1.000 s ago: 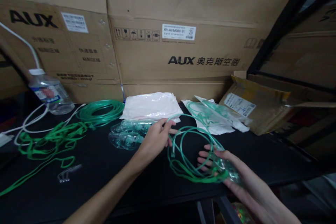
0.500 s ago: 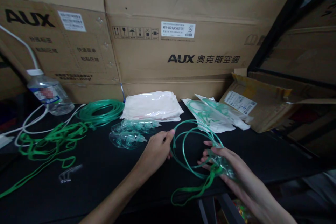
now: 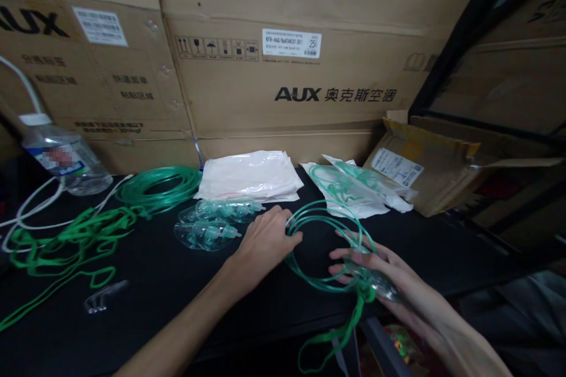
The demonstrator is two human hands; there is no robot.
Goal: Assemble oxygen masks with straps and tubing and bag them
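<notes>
Head view: your left hand (image 3: 265, 241) pinches the coiled green tubing (image 3: 325, 247) over the black table (image 3: 177, 283). Your right hand (image 3: 380, 280) lies palm up, fingers curled around the clear mask (image 3: 375, 283), its green strap (image 3: 336, 330) dangling past the table's front edge.

Coiled tubing (image 3: 325, 230) – translucent green plastic, smooth and glossy – is gripped by the left hand (image 3: 265, 241). At its 4 o'clock, the mask (image 3: 375, 283) in the right hand (image 3: 389, 283) is clear, shiny plastic with a matt green strap (image 3: 340, 330). Table top (image 3: 154, 283): black, matt, smooth. At 12 o'clock, the bags (image 3: 252, 174) are thin glossy film. At 10 o'clock, the bottle (image 3: 62, 156) is clear plastic. The boxes (image 3: 287, 82) behind are brown corrugated cardboard – matt, creased
</notes>
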